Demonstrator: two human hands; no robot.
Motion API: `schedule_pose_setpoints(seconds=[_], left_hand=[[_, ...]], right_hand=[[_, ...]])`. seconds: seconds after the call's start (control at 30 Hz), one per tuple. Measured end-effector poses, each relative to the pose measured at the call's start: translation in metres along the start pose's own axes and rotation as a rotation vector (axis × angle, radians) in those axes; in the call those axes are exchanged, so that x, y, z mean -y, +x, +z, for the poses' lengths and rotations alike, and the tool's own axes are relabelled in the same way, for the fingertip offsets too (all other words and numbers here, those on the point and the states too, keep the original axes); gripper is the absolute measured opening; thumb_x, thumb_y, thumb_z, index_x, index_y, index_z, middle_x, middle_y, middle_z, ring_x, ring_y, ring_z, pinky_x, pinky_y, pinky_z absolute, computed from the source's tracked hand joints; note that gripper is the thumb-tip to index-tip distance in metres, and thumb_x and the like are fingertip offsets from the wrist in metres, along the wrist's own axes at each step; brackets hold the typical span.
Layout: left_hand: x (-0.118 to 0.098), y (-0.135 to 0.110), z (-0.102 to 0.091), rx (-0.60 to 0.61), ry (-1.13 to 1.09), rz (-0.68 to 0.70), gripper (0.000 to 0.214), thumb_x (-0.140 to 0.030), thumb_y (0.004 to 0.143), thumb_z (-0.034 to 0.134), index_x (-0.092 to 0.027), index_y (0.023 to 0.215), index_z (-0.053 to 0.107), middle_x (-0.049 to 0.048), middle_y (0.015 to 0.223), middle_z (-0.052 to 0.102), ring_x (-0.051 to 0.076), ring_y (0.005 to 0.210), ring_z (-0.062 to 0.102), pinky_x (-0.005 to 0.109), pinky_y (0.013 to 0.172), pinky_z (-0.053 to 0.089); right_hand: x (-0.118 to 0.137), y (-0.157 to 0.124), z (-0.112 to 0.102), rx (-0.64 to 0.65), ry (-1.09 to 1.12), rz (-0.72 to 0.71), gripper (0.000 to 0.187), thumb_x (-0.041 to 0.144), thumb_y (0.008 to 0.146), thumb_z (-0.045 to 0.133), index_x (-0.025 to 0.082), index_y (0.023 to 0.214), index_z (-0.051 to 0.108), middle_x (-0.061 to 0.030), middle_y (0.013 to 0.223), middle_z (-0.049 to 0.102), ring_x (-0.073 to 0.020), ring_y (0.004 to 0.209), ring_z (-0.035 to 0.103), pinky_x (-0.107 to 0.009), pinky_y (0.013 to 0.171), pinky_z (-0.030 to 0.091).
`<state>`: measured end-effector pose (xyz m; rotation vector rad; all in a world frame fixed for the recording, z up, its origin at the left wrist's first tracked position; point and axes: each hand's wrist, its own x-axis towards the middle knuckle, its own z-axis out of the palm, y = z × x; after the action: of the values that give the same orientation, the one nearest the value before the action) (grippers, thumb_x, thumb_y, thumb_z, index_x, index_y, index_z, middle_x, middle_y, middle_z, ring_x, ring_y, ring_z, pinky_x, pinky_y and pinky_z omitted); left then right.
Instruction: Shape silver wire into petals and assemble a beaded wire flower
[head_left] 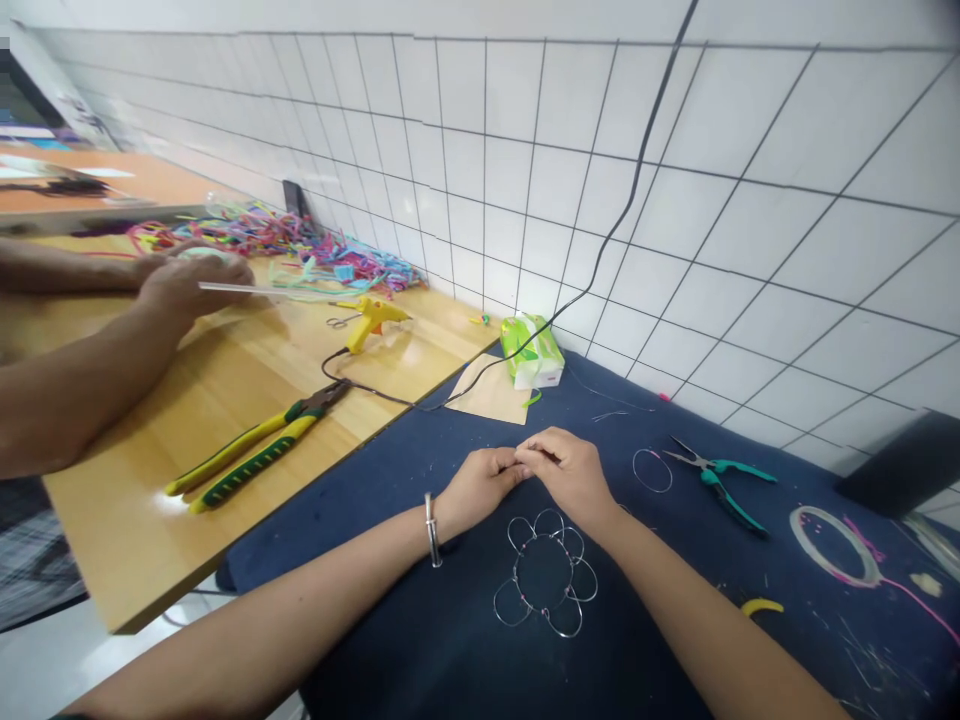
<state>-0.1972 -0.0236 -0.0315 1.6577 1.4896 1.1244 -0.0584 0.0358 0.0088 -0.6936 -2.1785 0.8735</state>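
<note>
My left hand (486, 485) and my right hand (566, 472) meet fingertip to fingertip above the dark blue cloth (390, 620). Both are closed in a pinch, and whatever lies between the fingers is too small or too hidden to name. A silver bangle (432, 530) circles my left wrist. Just below the hands lies a flower-shaped wire frame (516, 572), a ring with several wire loops around it and small pinkish bits at the joints. To the right of my right hand rest a single wire ring (636, 470) and teal-handled long-nose pliers (720, 480), their jaws apart.
Another person's hands (187, 280) work at the wooden table (300, 345) on the left. Yellow-green pliers (255, 450), a yellow glue gun (369, 322) and colourful pipe cleaners (352, 262) lie there. A black cord (630, 190) crosses near a tissue pack (532, 350). A wire coil (799, 540) sits at right.
</note>
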Motion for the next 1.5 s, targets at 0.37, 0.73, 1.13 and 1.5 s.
schedule_pose_setpoints(seconds=[0.37,0.73,1.13,1.5], left_hand=[[-0.032,-0.012,-0.005,0.084,-0.144,0.074,0.035,-0.032,0.089,0.037,-0.014,0.066,0.057,-0.0004,0.056,0.054,0.011,0.056,0.051,0.022,0.060,0.040],[-0.029,-0.013,-0.002,0.151,-0.272,-0.036,0.030,-0.037,0.086,0.041,-0.013,0.087,0.059,-0.0020,0.059,0.049,0.008,0.050,0.044,0.021,0.052,0.037],[-0.027,-0.011,-0.004,0.344,-0.829,-0.203,0.029,-0.034,0.085,0.047,-0.011,0.097,0.060,0.0084,0.077,0.062,0.015,0.066,0.058,0.029,0.067,0.044],[-0.006,0.002,-0.018,0.178,-0.215,0.045,0.019,-0.028,0.082,0.051,-0.018,0.088,0.066,0.0029,0.089,0.068,0.016,0.084,0.058,0.031,0.080,0.044]], right_hand=[[0.019,-0.003,-0.024,0.094,0.383,0.185,0.015,0.028,0.078,0.055,0.018,0.083,0.064,0.0000,0.072,0.061,-0.0105,0.062,0.056,-0.025,0.061,0.046],[0.015,-0.004,-0.029,0.018,0.221,0.075,0.012,0.024,0.078,0.055,0.019,0.078,0.065,-0.0015,0.074,0.061,-0.0123,0.069,0.056,-0.026,0.066,0.045],[0.010,-0.005,-0.023,0.007,0.258,0.201,0.015,0.030,0.078,0.055,0.018,0.076,0.063,0.0019,0.060,0.057,-0.0100,0.056,0.054,-0.023,0.056,0.043],[0.017,-0.006,-0.017,0.032,-0.048,-0.116,0.015,0.022,0.082,0.050,0.023,0.080,0.064,-0.0016,0.080,0.061,-0.0141,0.078,0.057,-0.026,0.073,0.045]])
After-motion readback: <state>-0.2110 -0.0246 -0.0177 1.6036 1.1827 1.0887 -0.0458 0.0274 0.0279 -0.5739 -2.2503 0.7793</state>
